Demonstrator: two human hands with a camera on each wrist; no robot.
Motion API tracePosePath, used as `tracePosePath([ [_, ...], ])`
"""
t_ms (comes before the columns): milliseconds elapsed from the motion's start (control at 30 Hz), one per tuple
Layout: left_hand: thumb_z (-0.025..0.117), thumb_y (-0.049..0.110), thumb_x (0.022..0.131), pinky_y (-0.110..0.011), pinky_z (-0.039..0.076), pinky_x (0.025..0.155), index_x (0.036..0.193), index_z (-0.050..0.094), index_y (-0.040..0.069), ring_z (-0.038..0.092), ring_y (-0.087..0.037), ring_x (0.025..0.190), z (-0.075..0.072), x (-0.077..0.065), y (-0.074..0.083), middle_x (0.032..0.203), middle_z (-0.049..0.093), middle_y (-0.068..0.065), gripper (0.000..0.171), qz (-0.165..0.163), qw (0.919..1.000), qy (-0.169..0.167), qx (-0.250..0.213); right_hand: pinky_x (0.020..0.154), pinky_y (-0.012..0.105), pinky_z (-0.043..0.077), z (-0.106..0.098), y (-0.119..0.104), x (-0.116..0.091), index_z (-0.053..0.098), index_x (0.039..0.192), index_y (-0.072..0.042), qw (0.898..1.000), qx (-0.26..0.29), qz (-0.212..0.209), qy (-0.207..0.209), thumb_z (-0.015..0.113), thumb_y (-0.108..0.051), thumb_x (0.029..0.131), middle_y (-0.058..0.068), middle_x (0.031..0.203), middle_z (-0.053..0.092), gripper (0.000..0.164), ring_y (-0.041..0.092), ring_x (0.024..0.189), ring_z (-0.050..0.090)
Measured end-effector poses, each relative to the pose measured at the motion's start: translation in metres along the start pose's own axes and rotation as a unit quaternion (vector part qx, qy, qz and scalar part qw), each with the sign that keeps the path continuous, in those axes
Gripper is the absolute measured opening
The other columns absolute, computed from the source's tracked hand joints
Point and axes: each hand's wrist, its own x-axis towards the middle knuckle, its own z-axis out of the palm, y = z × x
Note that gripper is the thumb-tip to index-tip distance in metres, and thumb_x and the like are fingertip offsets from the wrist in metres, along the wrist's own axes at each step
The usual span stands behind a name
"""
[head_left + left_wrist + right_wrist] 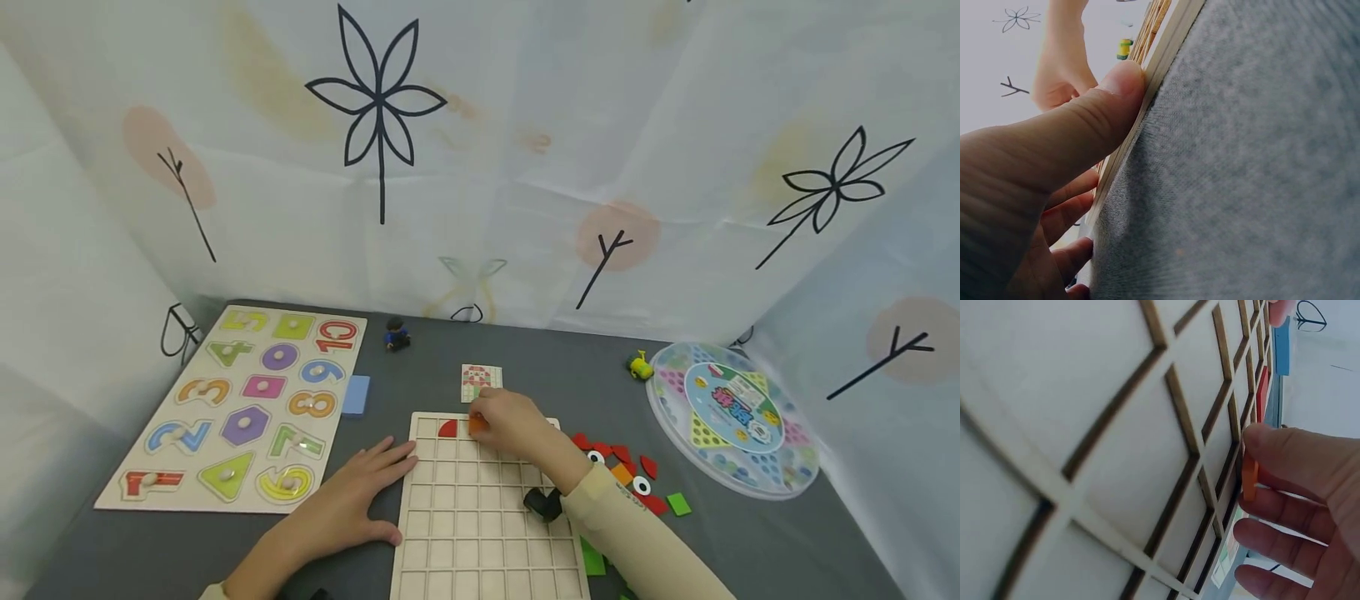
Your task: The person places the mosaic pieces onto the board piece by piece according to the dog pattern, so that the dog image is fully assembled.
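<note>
A wooden grid board (467,523) lies flat before me, and a red quarter-round piece (447,428) sits in its top row. Between thumb and fingers my right hand (512,427) pinches an orange tile (1249,475), just right of the red piece in that row. My left hand (352,490) rests along the board's left edge with fingers spread. In the left wrist view its thumb (1124,80) touches the board's side. A small patterned card (480,379) lies beyond the board's far edge, partly covered by the right hand.
Left of the board lies a number-and-shape puzzle (251,383), overlapping a blue card (356,395). On the right are loose red pieces (648,467), green squares (678,503) and a round game board (735,417). Toy figures (397,334) stand at the back.
</note>
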Motion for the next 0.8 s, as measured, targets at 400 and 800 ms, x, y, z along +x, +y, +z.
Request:
tracePosePath([
  [400,0.064,0.062,0.061,-0.059,0.020,0.100,0.137,0.037,0.016,0.019,-0.032,0.133,0.000,0.000,0.004,0.144,0.030,-0.001,0.093,-0.002,1.0000,0.000,-0.005,0.056,0.023,0.042,0.007,-0.009,0.004,0.069,0.091,-0.020,1.000,0.003,-0.014,0.015,0.070,-0.030,0.076,-0.008,0.080,0.054,0.018,0.007,0.069,0.048],
  [800,0.063,0.063,0.061,-0.059,0.019,0.100,0.138,0.036,0.017,0.018,-0.032,0.133,0.000,0.000,0.001,0.144,0.029,0.000,0.093,-0.001,0.9999,-0.001,-0.013,0.072,0.027,0.049,-0.016,0.030,-0.046,0.062,0.112,-0.017,0.994,0.079,-0.010,0.068,0.065,-0.024,0.081,-0.003,0.108,0.056,0.032,0.012,0.095,0.056],
])
